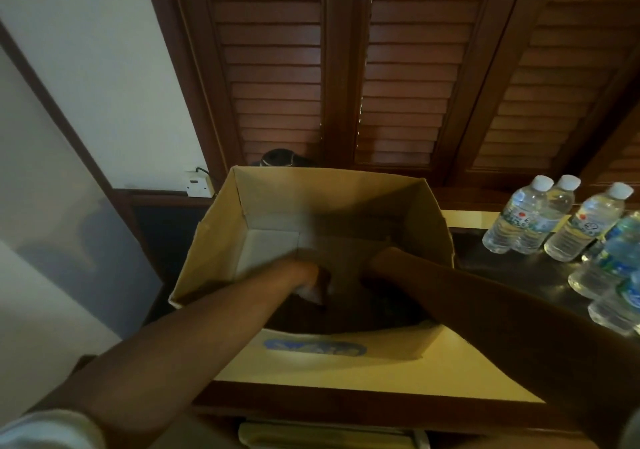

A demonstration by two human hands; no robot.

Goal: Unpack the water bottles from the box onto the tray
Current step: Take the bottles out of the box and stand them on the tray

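Hands are reaching deep into the box [242, 213]: left hand [313, 280] is closing around a pale bottle [313, 294], right hand [372, 275] grip hidden; lifting straight up is clearing the walls toward the tray [512, 265]

no legible text; labels on water bottles [526, 220] and blue oval print on box [315, 348] too blurred.

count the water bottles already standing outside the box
5 at least: water bottles on the dark tray right of the box, three at back, two nearer, cut off. More may be hidden.
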